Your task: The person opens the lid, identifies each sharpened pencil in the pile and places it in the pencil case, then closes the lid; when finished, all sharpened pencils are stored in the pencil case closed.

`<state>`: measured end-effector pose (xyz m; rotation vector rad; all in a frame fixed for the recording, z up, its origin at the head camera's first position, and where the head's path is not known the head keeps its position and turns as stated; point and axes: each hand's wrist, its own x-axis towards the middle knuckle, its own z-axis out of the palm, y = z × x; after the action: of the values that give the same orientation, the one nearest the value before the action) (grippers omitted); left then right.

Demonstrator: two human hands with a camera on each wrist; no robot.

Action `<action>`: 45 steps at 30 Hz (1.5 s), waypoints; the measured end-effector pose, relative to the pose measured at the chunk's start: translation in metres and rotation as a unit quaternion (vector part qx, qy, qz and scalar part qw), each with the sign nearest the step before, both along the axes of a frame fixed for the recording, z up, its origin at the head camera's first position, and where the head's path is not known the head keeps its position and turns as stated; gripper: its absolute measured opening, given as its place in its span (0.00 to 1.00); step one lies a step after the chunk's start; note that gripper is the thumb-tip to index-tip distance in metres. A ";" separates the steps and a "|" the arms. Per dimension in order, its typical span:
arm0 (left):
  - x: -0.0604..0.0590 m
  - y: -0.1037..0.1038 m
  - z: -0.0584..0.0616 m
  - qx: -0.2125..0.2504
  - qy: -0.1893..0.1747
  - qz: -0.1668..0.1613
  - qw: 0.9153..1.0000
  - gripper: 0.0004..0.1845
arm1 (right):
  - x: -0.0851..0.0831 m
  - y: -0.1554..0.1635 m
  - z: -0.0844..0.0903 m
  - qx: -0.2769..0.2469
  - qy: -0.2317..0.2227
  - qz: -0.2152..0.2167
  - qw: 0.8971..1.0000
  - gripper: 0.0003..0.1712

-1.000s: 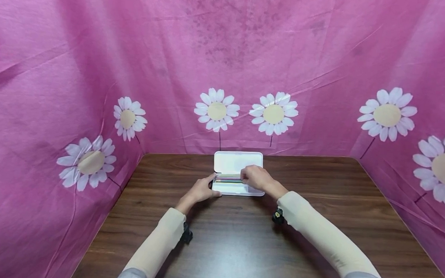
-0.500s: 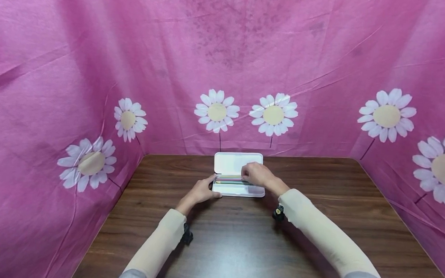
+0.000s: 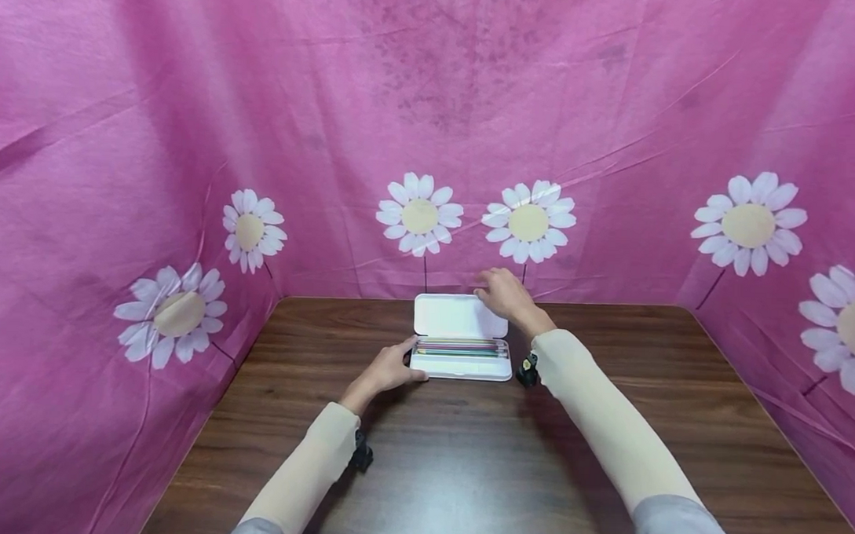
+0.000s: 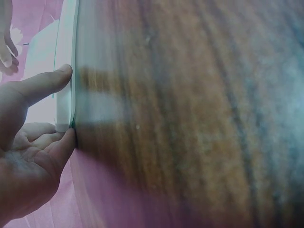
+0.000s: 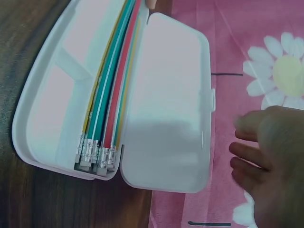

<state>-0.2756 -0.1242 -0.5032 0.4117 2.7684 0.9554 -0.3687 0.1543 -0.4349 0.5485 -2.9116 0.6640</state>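
A white pencil case (image 3: 459, 368) lies on the table with its lid (image 3: 450, 316) tilted up at the back. Several striped pencils (image 5: 109, 90) in green, red and yellow lie side by side in the long rear compartment, erasers toward the right end. My left hand (image 3: 387, 368) grips the case's left end; in the left wrist view its thumb (image 4: 52, 83) lies on the front edge and the fingers wrap the end. Beyond the lid's top right corner, my right hand (image 3: 507, 296) is raised with relaxed fingers, holding nothing. In the right wrist view a gap separates it from the lid.
The brown wooden table (image 3: 428, 456) reaches back to a pink cloth backdrop (image 3: 468, 103) printed with white daisies, close behind the lid. Cloth also hangs along both sides. The case's front compartment has a low divider (image 5: 73, 66).
My right hand has let go of the pencils in the case and moved up and back to beyond the lid. The left hand stays at the left end.
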 end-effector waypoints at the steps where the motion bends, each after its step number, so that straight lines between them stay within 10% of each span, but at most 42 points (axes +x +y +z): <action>1: 0.000 0.000 -0.001 0.001 -0.001 0.001 1.000 0.50 | -0.001 0.000 -0.001 0.006 -0.011 0.003 1.000 0.25; 23: 0.000 0.001 -0.006 0.053 0.002 0.027 0.998 0.51 | 0.064 -0.016 -0.018 0.052 0.030 0.083 0.995 0.14; 30: -0.001 0.003 -0.007 0.109 -0.022 0.038 0.993 0.59 | 0.092 -0.012 -0.036 0.028 0.050 0.134 0.989 0.23; 45: -0.001 -0.001 -0.007 0.052 -0.010 0.033 0.998 0.57 | 0.115 -0.008 -0.085 0.047 0.055 0.235 0.969 0.37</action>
<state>-0.2765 -0.1252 -0.5099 0.3256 2.7381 1.1162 -0.2541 0.1466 -0.5198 1.2662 -2.7314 0.5169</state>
